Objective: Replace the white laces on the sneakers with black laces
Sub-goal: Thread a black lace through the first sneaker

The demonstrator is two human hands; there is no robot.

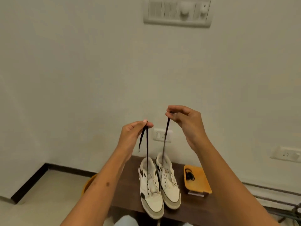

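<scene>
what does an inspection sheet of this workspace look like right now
surface: dark wooden table.
job's things: two white sneakers side by side; black lace threaded in the left one, ends pulled up; spare lace in orange tray.
clutter: orange bowl below the table edge.
grippers: left hand and right hand each pinch a lace end.
cables: dark cords on floor at right.
surroundings: wall, switch panel, sockets.

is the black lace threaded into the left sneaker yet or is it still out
In. The black lace runs from both hands down into the left sneaker's lower eyelets; upper eyelets look empty.
</scene>
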